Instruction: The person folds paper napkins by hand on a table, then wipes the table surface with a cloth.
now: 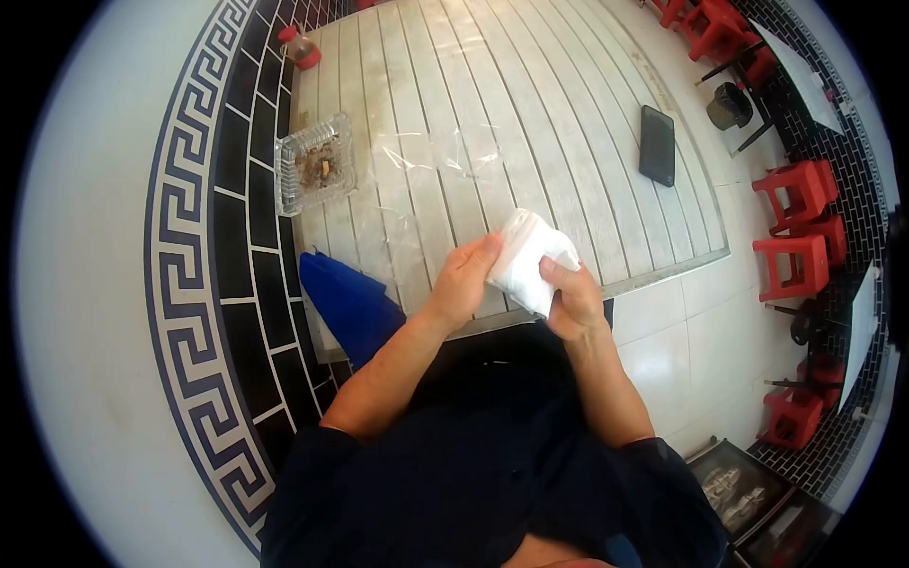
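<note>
Both hands hold a white folded bundle (523, 257) above the table's near edge. It looks soft, like cloth or tissue, but I cannot tell which. My left hand (462, 282) pinches its left side, with the thumb along the edge. My right hand (576, 301) grips the right side, its thumb pressed on top and its other fingers hidden behind. Beyond the hands, a clear plastic sheet or bag (407, 166) lies flat on the slatted table (578, 204).
A blue cloth or bag (348, 305) lies at the table's near left corner. Behind it are a glass ashtray (317, 166) with butts and a red-capped bottle (300, 47). A black phone (656, 146) rests at right. Red stools (793, 265) stand beyond; a tiled wall (248, 275) borders the left.
</note>
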The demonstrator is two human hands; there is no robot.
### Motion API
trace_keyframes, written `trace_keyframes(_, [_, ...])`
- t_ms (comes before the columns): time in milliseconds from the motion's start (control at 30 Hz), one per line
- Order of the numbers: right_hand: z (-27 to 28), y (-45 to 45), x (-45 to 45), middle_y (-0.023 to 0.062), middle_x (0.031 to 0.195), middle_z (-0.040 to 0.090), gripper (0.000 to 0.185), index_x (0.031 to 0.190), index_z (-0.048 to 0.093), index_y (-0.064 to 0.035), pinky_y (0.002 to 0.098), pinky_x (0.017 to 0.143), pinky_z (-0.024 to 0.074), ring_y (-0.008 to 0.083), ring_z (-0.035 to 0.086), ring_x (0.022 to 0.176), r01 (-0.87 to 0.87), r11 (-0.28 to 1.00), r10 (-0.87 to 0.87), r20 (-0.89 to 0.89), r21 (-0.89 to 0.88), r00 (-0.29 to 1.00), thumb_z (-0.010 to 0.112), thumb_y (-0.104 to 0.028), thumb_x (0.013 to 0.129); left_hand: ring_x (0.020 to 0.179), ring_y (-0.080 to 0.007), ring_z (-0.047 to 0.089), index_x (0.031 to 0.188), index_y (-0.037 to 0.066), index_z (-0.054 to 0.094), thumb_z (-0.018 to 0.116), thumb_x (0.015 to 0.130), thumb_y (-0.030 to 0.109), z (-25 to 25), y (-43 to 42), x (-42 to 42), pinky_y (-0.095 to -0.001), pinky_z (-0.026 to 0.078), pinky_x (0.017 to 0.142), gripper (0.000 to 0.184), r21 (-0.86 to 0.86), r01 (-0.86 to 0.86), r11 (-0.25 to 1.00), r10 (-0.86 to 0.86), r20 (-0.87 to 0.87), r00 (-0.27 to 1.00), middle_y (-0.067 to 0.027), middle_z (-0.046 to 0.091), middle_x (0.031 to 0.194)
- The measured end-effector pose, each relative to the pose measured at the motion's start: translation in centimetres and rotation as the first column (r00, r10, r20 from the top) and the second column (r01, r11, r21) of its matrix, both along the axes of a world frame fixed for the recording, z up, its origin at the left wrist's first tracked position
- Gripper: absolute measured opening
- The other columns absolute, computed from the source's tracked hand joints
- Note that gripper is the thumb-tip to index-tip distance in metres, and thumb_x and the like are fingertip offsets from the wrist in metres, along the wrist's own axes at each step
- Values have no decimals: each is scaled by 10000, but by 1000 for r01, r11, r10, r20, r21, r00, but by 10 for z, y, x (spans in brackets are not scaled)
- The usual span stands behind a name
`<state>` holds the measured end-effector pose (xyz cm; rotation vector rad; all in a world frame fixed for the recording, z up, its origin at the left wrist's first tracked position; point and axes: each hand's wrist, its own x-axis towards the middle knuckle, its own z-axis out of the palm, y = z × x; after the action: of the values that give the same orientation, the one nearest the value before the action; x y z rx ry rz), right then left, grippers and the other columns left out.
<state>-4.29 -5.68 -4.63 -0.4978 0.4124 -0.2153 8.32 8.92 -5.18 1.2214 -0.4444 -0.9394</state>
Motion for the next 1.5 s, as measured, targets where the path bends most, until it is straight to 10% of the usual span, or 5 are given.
trace_keyframes(700, [0,-12,-4,83,1193,722,493,1267,660,-17,395,990,584,221,705,1114,-51,956,18,-119,-288,993,765,154,817,1007,-113,691,1293,-64,742,665,1088,178,37,12,32,-278,549,899,326,218,55,974,-111,257,960,-50,788,1118])
trace_keyframes(1100, [15,-8,4,84,1097,763,377,1218,715,8,348,860,588,190,727,1009,-61,837,-42,-175,-544,984,822,6,857,1042,-130,702,1329,-53,700,780,993,116,30,7,24,-294,554,912,384,83,196,977,-206,138,969,-62,768,1112])
trace_keyframes(1267, [32,10,5,114,1099,776,375,1243,705,-13,365,881,584,195,732,1014,-64,509,-276,-233,-858,932,828,-138,912,1070,-152,728,1304,-51,695,805,947,51,36,-1,17,-311,580,922,387,197,-33,980,-17,247,969,-98,780,1162])
trace_keyframes(1500, [65,13,-7,188,1088,769,404,1219,699,4,400,823,593,288,748,973,-201,452,-333,-374,-869,866,833,-226,916,1036,-151,737,1271,-49,702,805,943,33,30,-6,5,-311,591,900,354,177,-106,979,59,249,967,-95,781,1152])
